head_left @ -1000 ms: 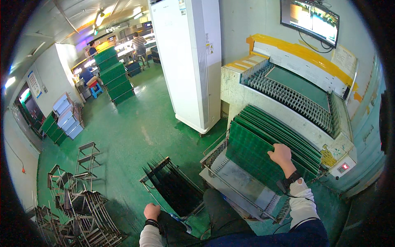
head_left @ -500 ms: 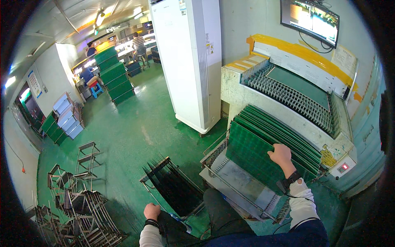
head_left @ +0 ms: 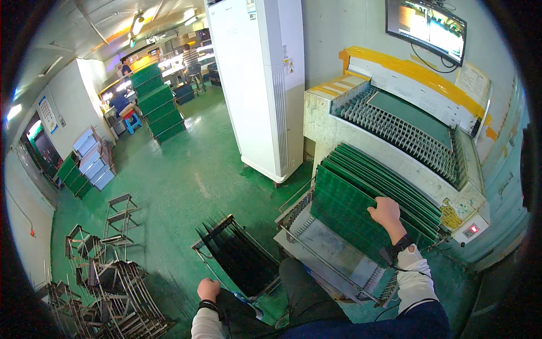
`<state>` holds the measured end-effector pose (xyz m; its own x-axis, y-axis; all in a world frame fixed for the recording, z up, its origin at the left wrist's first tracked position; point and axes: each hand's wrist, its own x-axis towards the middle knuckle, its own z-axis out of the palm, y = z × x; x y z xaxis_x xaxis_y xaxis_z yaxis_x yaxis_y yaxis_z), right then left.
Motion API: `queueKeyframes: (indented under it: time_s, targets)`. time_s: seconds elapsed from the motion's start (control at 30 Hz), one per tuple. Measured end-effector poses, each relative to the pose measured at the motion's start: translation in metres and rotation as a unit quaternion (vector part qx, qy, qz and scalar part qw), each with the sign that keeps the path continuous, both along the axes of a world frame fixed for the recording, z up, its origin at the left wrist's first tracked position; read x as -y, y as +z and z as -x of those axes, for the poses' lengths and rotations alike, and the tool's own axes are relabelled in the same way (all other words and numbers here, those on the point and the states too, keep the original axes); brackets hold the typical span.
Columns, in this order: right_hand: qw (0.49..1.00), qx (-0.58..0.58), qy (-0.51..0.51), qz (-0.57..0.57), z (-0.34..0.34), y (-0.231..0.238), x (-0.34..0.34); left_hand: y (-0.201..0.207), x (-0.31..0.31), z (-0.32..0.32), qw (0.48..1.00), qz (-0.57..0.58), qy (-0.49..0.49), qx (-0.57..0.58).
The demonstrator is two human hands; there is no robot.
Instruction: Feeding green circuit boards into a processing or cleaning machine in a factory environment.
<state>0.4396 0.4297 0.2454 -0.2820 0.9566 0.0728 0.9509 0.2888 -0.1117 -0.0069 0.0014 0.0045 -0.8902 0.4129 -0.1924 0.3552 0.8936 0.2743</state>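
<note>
My right hand grips the top edge of the front green circuit board panel, thumb on the near face and fingers behind it. That panel leans in a metal rack with slotted sides. Behind it stands a row of similar green panels, tightly spaced and tilted. The fingertips of this hand are hidden by the panel. My left hand is a closed fist beside my left leg, with nothing visible in it. Near it, a low rack on the floor holds several dark thin sheets.
Beyond the panels is a roller machine with another green panel on its rollers. A tall white cabinet unit stands ahead. Empty metal racks are piled at left. Farther off are stacked green panels, blue bins and seated people.
My hands and the panels have hardly moved. In the background, a seated person has shifted posture slightly.
</note>
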Motion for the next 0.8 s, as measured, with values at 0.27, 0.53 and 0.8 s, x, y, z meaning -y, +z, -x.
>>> queueKeyframes:
  time_s: [0.27,0.53,0.8]
  targets:
    - [1.0,0.001,-0.002,0.002,0.0016,0.0006,0.0006,0.0034,0.0005,0.0005,1.0,0.006,0.006,0.018]
    - [1.0,-0.001,-0.007,-0.003,-0.0006,-0.0027,-0.0016,0.0066,-0.0018,-0.0018,1.0,0.005,0.003,0.017]
    - [1.0,0.003,-0.008,0.006,0.0004,-0.0005,-0.0008,0.0084,-0.0013,-0.0027,1.0,0.013,0.001,0.019]
